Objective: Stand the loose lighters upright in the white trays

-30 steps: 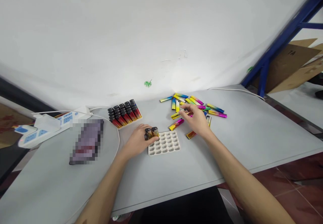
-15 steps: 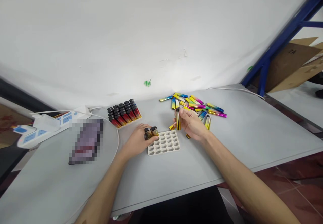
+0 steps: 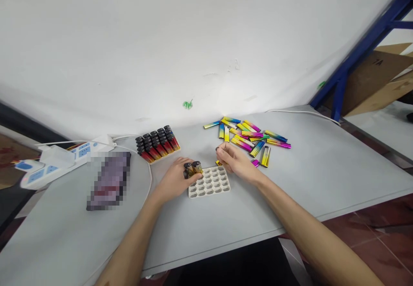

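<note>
A white tray (image 3: pixel 213 187) with rows of oval holes lies on the grey table (image 3: pixel 200 226). Two gold lighters (image 3: pixel 192 167) stand upright in its far left corner. My left hand (image 3: pixel 176 178) rests against that corner and steadies them. My right hand (image 3: pixel 235 162) hovers just beyond the tray's far right edge and pinches a gold lighter (image 3: pixel 218 149), mostly hidden by the fingers. Behind it lies a loose pile of rainbow-coloured lighters (image 3: pixel 250 136).
A filled tray of black-topped red lighters (image 3: pixel 157 143) stands at the back left. A white power strip (image 3: pixel 53 162) with cables and a blurred dark object (image 3: pixel 109 180) lie further left. A blue rack (image 3: pixel 358 49) with cardboard boxes (image 3: pixel 380 79) is at the right.
My right hand picked a gold lighter out of the pile, lifted it upright and moved it left and nearer, to the tray's far edge. My left hand stayed put.
</note>
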A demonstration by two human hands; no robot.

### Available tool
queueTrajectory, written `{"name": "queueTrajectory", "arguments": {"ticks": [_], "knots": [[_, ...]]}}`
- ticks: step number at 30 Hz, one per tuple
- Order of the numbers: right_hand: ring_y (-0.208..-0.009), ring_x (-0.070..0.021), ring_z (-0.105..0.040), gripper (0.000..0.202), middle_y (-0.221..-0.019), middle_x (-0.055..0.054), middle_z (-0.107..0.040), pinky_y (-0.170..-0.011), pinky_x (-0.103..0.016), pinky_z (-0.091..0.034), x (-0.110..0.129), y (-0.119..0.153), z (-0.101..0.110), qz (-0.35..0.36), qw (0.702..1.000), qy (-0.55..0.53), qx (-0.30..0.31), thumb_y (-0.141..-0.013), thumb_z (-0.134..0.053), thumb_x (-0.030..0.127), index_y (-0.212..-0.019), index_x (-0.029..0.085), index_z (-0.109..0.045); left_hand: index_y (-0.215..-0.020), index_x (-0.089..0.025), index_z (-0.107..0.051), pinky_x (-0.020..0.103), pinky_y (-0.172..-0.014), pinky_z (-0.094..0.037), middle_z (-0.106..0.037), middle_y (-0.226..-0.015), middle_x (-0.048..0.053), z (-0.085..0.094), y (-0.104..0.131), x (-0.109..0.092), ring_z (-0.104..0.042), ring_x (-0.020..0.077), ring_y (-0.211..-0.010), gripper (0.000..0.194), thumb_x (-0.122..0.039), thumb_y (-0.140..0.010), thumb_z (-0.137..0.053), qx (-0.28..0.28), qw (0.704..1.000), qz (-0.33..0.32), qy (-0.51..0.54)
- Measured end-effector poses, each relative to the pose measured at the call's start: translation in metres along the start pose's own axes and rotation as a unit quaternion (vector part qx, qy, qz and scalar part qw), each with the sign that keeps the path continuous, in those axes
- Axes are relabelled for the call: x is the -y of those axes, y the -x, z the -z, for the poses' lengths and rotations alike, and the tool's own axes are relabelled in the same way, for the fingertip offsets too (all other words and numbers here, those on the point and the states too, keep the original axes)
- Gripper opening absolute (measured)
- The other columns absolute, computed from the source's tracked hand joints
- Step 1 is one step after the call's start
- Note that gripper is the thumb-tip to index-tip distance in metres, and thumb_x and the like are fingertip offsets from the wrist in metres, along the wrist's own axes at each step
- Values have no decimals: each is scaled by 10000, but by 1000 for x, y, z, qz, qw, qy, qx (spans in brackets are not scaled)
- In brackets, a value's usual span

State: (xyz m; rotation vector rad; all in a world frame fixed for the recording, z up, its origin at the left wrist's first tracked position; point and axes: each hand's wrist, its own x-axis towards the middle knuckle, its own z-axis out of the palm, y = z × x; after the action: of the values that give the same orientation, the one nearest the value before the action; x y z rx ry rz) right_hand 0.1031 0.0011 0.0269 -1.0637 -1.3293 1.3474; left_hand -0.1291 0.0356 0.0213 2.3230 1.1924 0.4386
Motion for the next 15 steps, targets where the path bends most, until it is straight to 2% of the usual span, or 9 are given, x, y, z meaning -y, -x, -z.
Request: {"name": "queueTrajectory", "arguments": {"ticks": [4, 8, 12, 15], "knots": [[-547, -102, -320, 397, -649, 61, -413, -594, -266, -339, 0, -1, -2, 27, 999, 39, -22, -958, -475, 596, -850, 218, -525, -908, -213, -660, 389, -893, -444, -676, -934, 27, -1, 0, 0, -591, 241, -970, 198, -406, -873, -633, -1, 1000, 5, -3], [-507, -105, -286, 504, -576, 65, -353, -538, -269, -295, 1, -2, -5, -3, 999, 12, -44, -947, -421, 654, -797, 198, -575, -938, -211, -666, 402, -915, -448, -678, -989, 49, -2, 0, 2, -581, 259, -1024, 223, -421, -870, -633, -2, 1000, 9, -7], [-462, -88, -244, 582, -523, 57, -317, -483, -269, -239, 1, -2, -6, -31, 997, -17, -62, -925, -433, 668, -601, 190, -509, -945, -207, -665, 412, -931, -449, -679, -1014, 59, -2, 0, 2, -579, 264, -1041, 235, -428, -870, -630, -1, 1000, 15, -8], [-438, -83, -203, 586, -482, 59, -268, -459, -270, -189, 1, -2, -5, -43, 996, -16, -72, -925, -439, 634, -534, 198, -460, -943, -207, -663, 411, -931, -453, -681, -996, 56, -1, 1, 0, -579, 259, -1029, 230, -422, -872, -624, -2, 1000, 13, -5]]}}
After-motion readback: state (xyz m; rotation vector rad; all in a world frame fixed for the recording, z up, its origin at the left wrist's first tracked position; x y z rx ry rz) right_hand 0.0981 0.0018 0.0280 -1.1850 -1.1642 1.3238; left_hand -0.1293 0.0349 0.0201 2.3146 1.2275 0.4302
